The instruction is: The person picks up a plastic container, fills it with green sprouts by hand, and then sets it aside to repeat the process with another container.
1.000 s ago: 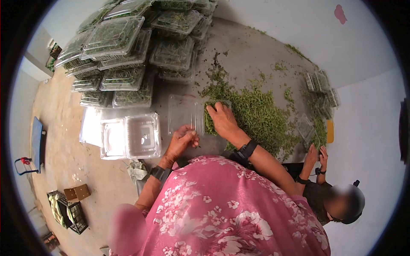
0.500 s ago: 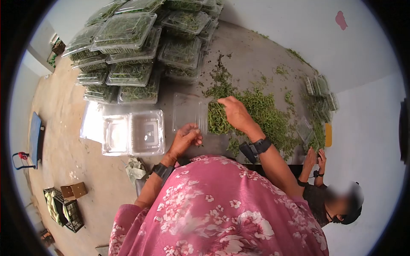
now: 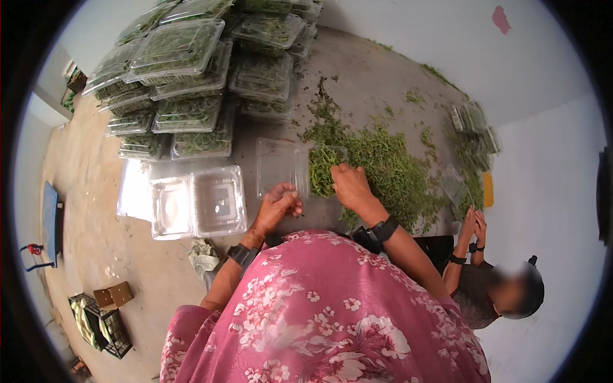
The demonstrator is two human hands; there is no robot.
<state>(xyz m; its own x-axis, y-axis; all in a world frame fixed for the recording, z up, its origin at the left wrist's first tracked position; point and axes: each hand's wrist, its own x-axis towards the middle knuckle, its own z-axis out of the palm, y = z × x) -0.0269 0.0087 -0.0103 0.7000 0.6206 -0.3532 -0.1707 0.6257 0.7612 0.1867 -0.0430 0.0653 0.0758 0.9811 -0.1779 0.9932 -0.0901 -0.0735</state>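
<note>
An open clear plastic container [image 3: 278, 167] lies on the grey table in front of me, its lid side to the left and its right half filled with green sprigs [image 3: 322, 167]. My right hand [image 3: 350, 186] is at the right edge of that filled half, fingers curled down into the greens; what they hold, if anything, is hidden. Near the lower edge of the lid side is my left hand [image 3: 281, 203], its fingers curled together around something too small to make out. A loose pile of greens [image 3: 393, 172] spreads to the right of the container.
Filled, closed containers [image 3: 179, 51] stand in tall stacks at the back left. Empty open containers [image 3: 220, 199] lie at the left table edge. At the right a co-worker's hands [image 3: 474, 226] are near more greens and a yellow object [image 3: 488, 189].
My right hand has moved down and slightly right, from the top of the filled half to its right edge. The left hand has barely moved. The view has shifted slightly.
</note>
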